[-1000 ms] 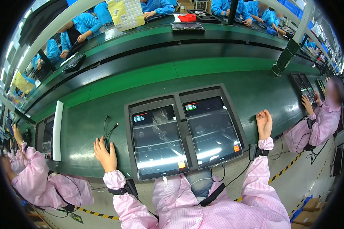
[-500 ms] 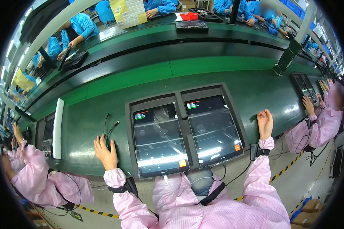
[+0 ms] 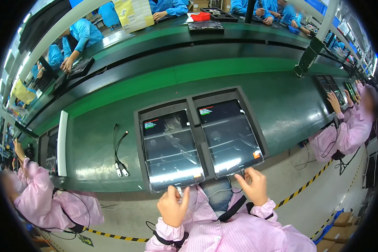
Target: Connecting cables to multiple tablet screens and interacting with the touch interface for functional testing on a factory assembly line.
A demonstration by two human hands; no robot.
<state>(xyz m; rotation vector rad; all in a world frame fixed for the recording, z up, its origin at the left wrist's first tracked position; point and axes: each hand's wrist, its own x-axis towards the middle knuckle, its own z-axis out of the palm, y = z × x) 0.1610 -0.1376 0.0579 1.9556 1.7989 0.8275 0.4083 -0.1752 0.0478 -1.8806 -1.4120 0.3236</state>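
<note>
Tablets (image 3: 170, 145), two of them with dark glossy screens, lie side by side just ahead of our hands, seated in a grey foam tray (image 3: 140, 143). Our left hand (image 3: 173, 206) is at the lower edge of the left tablet, thumb and forefinger narrowed on either side of a white plug (image 3: 179, 190); we cannot tell whether they press on it. Our right hand (image 3: 255, 185) is at the lower edge of the right tablet, its fingertips close together around a dark plug (image 3: 242, 172); whether they grip it, we cannot tell either. Between our hands, a white cable (image 3: 219, 191) loops below the tray.

Beyond our fingers, both screens show small lines of coloured text in the upper left corner, and glare whitens their lower parts. Left of our left hand, a short black cable with white connectors (image 3: 124, 171) lies on the green table (image 3: 92, 147). Farther left stands a white panel (image 3: 63, 145), with a co-worker in pink (image 3: 42, 189) near it. Well to the right of our right hand, another co-worker in pink (image 3: 344, 130) reaches to a dark tray (image 3: 323, 84). Farthest ahead of our grip, across the tables, we see a red tray (image 3: 200, 17) and people in blue (image 3: 86, 33).
</note>
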